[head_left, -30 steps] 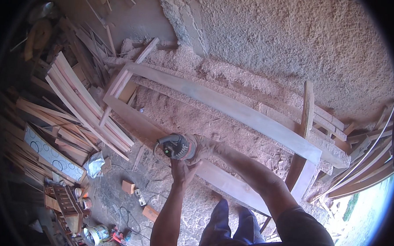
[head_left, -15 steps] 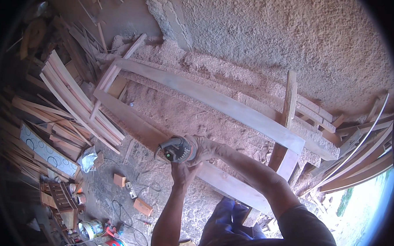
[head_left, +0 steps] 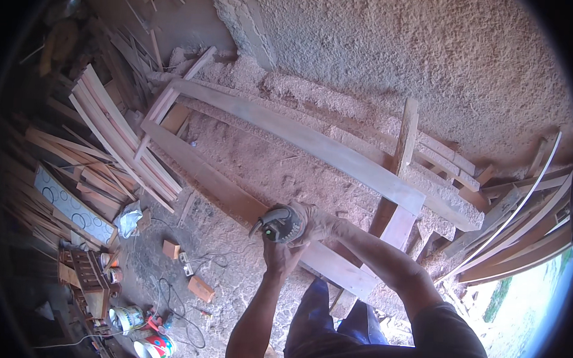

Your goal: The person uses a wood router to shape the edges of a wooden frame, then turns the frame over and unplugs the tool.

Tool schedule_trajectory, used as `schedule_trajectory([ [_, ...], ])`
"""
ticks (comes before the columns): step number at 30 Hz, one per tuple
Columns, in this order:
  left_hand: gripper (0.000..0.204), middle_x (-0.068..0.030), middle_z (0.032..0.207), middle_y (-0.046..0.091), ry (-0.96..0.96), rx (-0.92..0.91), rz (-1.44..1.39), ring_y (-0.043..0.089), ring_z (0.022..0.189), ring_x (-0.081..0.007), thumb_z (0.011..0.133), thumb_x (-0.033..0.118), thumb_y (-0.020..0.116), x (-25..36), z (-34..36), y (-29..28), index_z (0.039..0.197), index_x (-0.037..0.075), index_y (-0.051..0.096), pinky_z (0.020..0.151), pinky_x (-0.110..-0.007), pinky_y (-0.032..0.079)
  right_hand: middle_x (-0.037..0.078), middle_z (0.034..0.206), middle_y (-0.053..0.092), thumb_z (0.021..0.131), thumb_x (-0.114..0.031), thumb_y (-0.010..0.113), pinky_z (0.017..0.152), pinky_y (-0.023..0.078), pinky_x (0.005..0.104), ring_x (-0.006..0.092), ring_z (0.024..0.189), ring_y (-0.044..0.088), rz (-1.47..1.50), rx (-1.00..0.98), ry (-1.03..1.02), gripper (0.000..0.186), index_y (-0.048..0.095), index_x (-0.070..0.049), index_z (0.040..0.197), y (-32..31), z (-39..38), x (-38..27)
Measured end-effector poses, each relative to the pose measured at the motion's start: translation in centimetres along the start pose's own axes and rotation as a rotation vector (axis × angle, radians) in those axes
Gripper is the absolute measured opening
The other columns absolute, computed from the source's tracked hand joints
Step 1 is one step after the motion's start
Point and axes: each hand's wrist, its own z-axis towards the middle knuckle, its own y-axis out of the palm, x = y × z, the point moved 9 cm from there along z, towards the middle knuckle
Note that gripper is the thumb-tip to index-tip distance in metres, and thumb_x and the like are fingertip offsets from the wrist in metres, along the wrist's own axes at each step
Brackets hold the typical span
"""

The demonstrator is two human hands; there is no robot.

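Observation:
A dark, round-bodied power sander (head_left: pixel 280 226) with a small green spot rests on the near plank (head_left: pixel 219 185) of a long wooden frame. My left hand (head_left: pixel 282 257) is closed round its near side, the thumb side turned up. From the right, my right hand (head_left: pixel 315 222) wraps the sander's other side. Its underside and parts of my fingers are hidden. The frame's far plank (head_left: pixel 288 134) runs parallel to the near one. A short crosspiece (head_left: pixel 401 227) joins them at the right, and another (head_left: pixel 162 103) at the left.
An upright post (head_left: pixel 406 136) stands by the frame's right end. Curved boards (head_left: pixel 125 137) and scrap wood lie left. On the floor are wooden blocks (head_left: pixel 201 289), a cable (head_left: pixel 177 315) and buckets (head_left: pixel 154 348). A rough wall (head_left: pixel 401 49) rises beyond the sawdust.
Both hands have slid the sander rightward and slightly nearer along the near plank. The whole view has also shifted a little, and my legs stand farther apart.

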Motion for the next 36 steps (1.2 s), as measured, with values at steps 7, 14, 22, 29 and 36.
schedule_trajectory([
  [7, 0.071, -0.0121, 0.138, 0.064, -0.209, 0.07, -0.622, 0.06, 0.129, -0.0301, 0.075, 0.021, 0.096, -0.5, -4.6, 4.7, 0.137, 0.008, 0.063, 0.108, -0.044, 0.052, 0.01, 0.134, 0.066, 0.062, -0.032, 0.101, 0.11, 0.051, 0.0399, 0.0269, 0.122, 0.065, 0.013, 0.042, -0.059, 0.094, 0.057, -0.012, 0.143, 0.2, -5.7, 1.8],
  [14, 0.058, -0.0082, 0.134, 0.057, -0.309, 0.054, -0.949, 0.058, 0.126, -0.0266, 0.089, 0.033, 0.083, 1.8, -7.1, 7.7, 0.137, 0.013, 0.057, 0.103, -0.049, 0.053, 0.012, 0.129, 0.069, 0.068, -0.031, 0.099, 0.106, 0.053, 0.0423, 0.0288, 0.12, 0.067, -0.205, 0.113, -0.25, 0.075, 0.066, -0.011, 0.133, 0.4, -9.3, 1.7],
  [22, 0.073, -0.0178, 0.131, 0.063, 0.037, -0.042, 0.295, 0.062, 0.12, -0.0378, 0.077, 0.027, 0.092, 4.1, -9.6, 8.1, 0.138, 0.008, 0.057, 0.104, -0.047, 0.051, 0.015, 0.127, 0.069, 0.061, -0.034, 0.102, 0.098, 0.057, 0.0446, 0.0325, 0.116, 0.07, -0.256, 0.234, -0.31, 0.092, 0.058, -0.007, 0.138, -0.2, -13.8, 0.3],
  [29, 0.066, -0.0189, 0.136, 0.062, -0.111, 0.217, -0.281, 0.062, 0.123, -0.0344, 0.09, 0.027, 0.079, -5.2, -7.5, 6.6, 0.145, 0.004, 0.05, 0.106, -0.045, 0.05, 0.014, 0.121, 0.069, 0.058, -0.036, 0.101, 0.096, 0.055, 0.0452, 0.0336, 0.11, 0.071, -0.183, 0.265, -0.333, 0.092, 0.059, -0.009, 0.135, 0.7, -13.0, 2.5],
  [36, 0.06, -0.0185, 0.135, 0.062, -0.079, 0.372, -0.358, 0.062, 0.121, -0.0326, 0.098, 0.031, 0.069, -8.8, -6.5, 7.6, 0.146, 0.002, 0.048, 0.102, -0.045, 0.05, 0.016, 0.125, 0.069, 0.055, -0.035, 0.102, 0.099, 0.053, 0.049, 0.0368, 0.113, 0.069, -0.143, 0.238, -0.413, 0.095, 0.058, -0.008, 0.134, 0.6, -10.8, 2.2],
])
